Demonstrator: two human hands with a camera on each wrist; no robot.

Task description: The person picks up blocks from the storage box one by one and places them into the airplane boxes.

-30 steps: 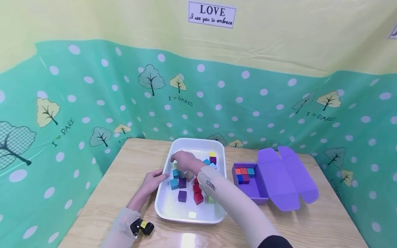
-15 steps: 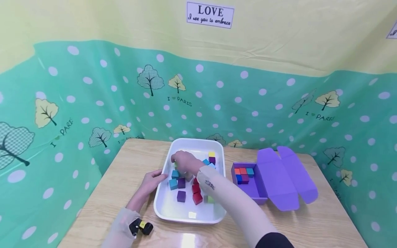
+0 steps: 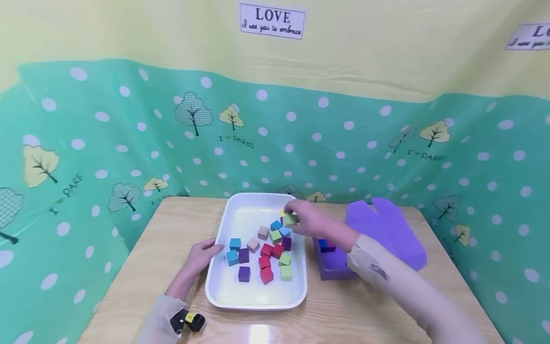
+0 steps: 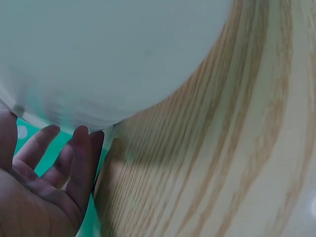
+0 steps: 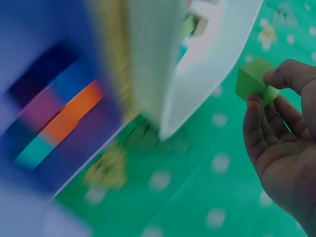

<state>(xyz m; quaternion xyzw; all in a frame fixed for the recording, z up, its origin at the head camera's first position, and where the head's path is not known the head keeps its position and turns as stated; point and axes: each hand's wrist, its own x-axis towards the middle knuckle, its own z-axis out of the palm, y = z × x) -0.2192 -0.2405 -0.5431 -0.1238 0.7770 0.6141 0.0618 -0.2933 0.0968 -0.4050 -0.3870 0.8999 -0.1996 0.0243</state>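
In the head view, my right hand (image 3: 307, 217) is above the right side of the white tray (image 3: 223, 291). It pinches a light green cube (image 5: 254, 76) between thumb and fingertips; a further bit of green shows between the fingers. My left hand (image 3: 201, 258) holds the tray's left rim, thumb at the edge and fingers (image 4: 79, 153) against the outer wall. Inside the tray lie several loose cubes, among them a red cube (image 3: 267, 274), a purple cube (image 3: 244, 274), a teal cube (image 3: 232, 258) and a beige cube (image 3: 253, 245).
To the tray's right stands a purple box (image 3: 337, 274), its lid (image 3: 386, 234) folded open to the right. Coloured cubes line one end of it, including an orange cube (image 5: 74, 116); my right forearm partly covers them in the head view. A patterned curtain (image 3: 266, 157) hangs behind the wooden table (image 3: 339, 315).
My right hand has moved right, from the tray's left part to its right side, and now shows a green cube in its fingers. The left hand stays on the tray rim.
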